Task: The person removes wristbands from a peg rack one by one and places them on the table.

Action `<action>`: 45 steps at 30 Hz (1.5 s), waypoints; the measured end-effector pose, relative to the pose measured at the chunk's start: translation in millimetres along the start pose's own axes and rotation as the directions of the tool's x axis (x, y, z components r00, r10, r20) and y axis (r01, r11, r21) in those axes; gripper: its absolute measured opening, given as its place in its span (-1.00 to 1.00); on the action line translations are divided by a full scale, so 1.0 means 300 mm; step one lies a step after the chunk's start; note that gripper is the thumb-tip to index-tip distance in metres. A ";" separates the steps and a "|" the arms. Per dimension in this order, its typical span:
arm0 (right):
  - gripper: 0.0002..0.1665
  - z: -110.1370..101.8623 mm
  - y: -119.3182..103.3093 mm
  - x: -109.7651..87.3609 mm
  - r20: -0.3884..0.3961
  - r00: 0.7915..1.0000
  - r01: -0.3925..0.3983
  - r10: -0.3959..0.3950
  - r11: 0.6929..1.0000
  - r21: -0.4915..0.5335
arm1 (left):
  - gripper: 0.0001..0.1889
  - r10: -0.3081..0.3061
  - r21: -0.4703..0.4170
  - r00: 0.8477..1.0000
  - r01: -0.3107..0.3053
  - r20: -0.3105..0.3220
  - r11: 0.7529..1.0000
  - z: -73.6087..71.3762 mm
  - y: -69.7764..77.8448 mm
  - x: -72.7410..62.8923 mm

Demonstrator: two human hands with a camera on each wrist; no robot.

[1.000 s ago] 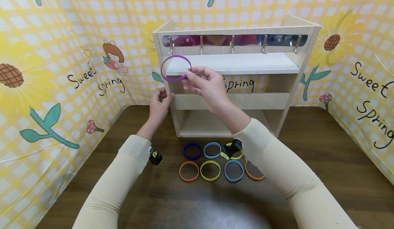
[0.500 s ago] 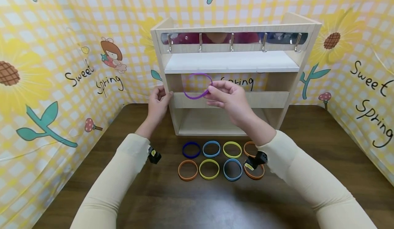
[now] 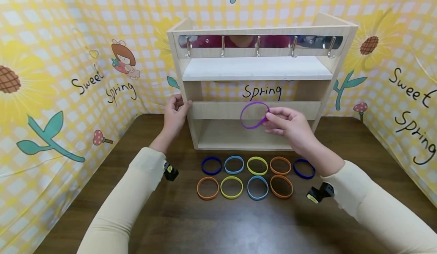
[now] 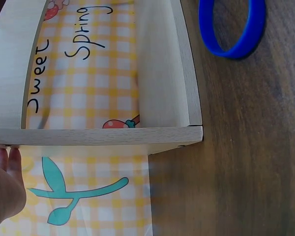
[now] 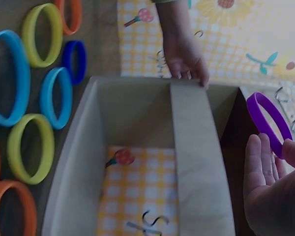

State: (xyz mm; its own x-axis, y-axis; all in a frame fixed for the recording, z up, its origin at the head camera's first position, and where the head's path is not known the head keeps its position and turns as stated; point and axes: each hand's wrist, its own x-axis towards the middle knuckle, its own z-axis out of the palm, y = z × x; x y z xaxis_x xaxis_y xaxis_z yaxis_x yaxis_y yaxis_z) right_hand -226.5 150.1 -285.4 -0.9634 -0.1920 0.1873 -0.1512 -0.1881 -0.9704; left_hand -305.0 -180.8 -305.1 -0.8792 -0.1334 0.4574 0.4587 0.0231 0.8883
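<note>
A purple silicone wristband [image 3: 252, 127] is pinched between the thumb and fingers of my right hand [image 3: 291, 127], held up before the lower part of a small wooden shelf [image 3: 218, 111]. In the right wrist view the wristband [image 5: 265, 127] stands tilted above the fingertips. My left hand [image 3: 175, 114] grips the shelf's left side panel, thumb at the front edge and fingers on the outer face. Across the shelf's top runs a shiny rail [image 3: 240, 41] with several metal hooks, none bearing a band.
Several wristbands lie in two rows before the shelf: dark blue [image 3: 211, 174], light blue [image 3: 234, 173], yellow [image 3: 257, 174], orange [image 3: 280, 174] and another dark blue [image 3: 304, 177] behind; orange [image 3: 208, 198], yellow [image 3: 231, 197], light blue [image 3: 258, 198] and orange [image 3: 281, 197] in front. Patterned cloth surrounds the table [image 3: 218, 227].
My right hand has carried the purple wristband down and to the right, from near the leftmost hook to the lower shelf front. More bands on the table are uncovered. The left hand stays put.
</note>
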 end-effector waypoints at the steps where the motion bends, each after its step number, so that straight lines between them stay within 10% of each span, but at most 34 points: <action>1: -0.73 -0.015 0.004 -0.007 -0.002 1.000 -0.007 0.007 1.000 -0.009 | -0.61 -0.002 0.002 1.000 0.002 0.001 1.000 0.000 0.000 0.000; 34: -0.87 -0.330 0.142 -0.212 0.059 0.967 -0.239 0.248 0.962 -0.128 | -0.65 0.005 -0.001 1.000 -0.005 0.015 1.000 -0.003 0.007 -0.009; 45: -0.83 -0.432 0.202 -0.291 0.068 0.947 -0.301 0.314 0.941 -0.156 | -0.67 0.025 0.023 1.000 -0.025 -0.017 0.999 -0.017 -0.093 0.040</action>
State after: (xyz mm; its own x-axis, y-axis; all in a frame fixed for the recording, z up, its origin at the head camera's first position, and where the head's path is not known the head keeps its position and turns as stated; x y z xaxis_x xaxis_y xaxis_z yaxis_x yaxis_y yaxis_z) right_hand -180.4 280.3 -380.3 -0.9446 -0.3068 -0.1168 0.1128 0.0306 -0.9931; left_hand -327.6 -188.2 -324.5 -0.8649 -0.1499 0.4791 0.4774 0.0493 0.8773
